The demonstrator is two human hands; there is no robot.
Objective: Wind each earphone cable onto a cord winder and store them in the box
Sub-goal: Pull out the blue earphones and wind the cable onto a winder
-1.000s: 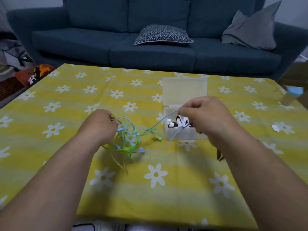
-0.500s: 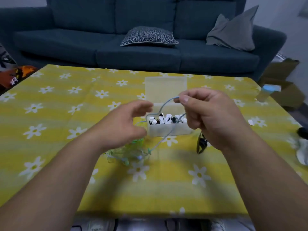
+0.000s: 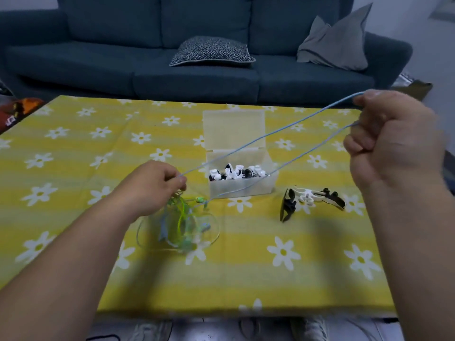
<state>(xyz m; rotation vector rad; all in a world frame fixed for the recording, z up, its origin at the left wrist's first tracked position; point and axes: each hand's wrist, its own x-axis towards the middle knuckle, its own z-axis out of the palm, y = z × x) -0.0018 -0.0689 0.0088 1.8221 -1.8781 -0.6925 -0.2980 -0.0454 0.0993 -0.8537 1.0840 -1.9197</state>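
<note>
The right hand (image 3: 391,141), fisted round the blue earphone cable (image 3: 270,132), holds it high over the table's (image 3: 246,279) right edge. The left hand (image 3: 150,185) pinches it above the tangle (image 3: 182,225) at mid-table, likely to draw it free. The open box (image 3: 242,190) sits nearer the far edge, cord winders (image 3: 310,196) just beside it.

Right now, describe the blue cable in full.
The blue cable is a thin, pale, rubbery-looking cord, stretched taut in two strands. The right hand grips its bend, held high. The upper strand runs down to the left hand, which pinches it. The lower one passes across the front of the open box and ends in the tangle of cables.
</note>
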